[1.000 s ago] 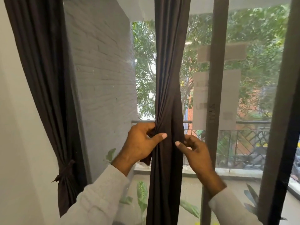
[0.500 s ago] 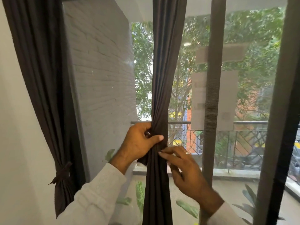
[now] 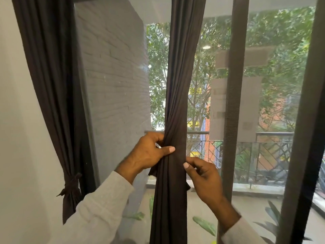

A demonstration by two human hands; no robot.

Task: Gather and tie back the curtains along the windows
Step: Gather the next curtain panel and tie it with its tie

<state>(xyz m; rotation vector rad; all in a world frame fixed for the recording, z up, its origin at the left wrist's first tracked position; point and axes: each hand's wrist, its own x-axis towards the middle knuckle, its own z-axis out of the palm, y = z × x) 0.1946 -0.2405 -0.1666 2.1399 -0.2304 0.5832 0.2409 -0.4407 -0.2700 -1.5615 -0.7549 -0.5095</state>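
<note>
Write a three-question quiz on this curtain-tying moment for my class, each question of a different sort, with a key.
1. True or false: the left curtain by the wall is already tied back.
2. Which hand wraps around the gathered middle curtain? A) left hand B) right hand
3. Fill in: the right hand's thumb and fingers pinch the curtain's ____ edge.

Key: 1 true; 2 A; 3 right.

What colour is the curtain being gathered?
Plain dark brown curtain, no pattern; head view.
</note>
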